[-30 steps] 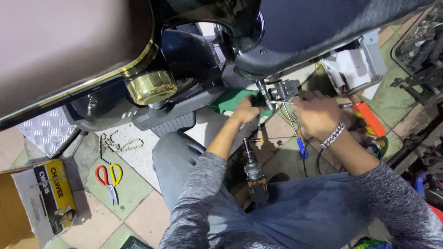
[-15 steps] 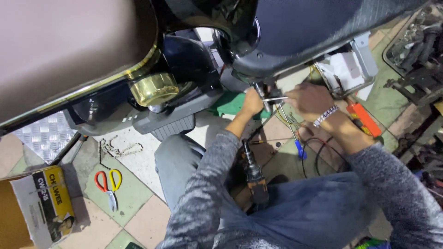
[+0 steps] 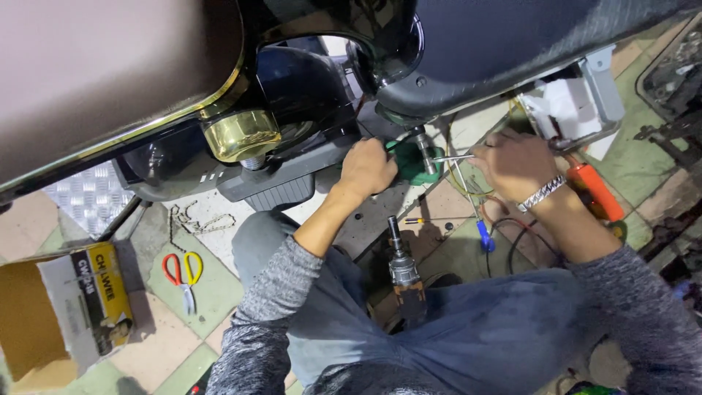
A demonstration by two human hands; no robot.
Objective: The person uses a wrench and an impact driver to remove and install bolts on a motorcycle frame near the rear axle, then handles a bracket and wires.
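R hand (image 3: 515,162) pinches a thin metal rod (image 3: 452,158) by its near end, tip at the bolt (image 3: 423,150) under the scooter body (image 3: 468,58). L hand (image 3: 368,168) is closed on the green part (image 3: 409,162) beside it. Rod looks light, stiff, prob slick w/ grease, so best gripped close to the tip.

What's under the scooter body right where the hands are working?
A green part and a metal fitting; the left hand rests beside them, the right hand holds a thin metal tool. Anything higher is hidden by the dark bodywork.
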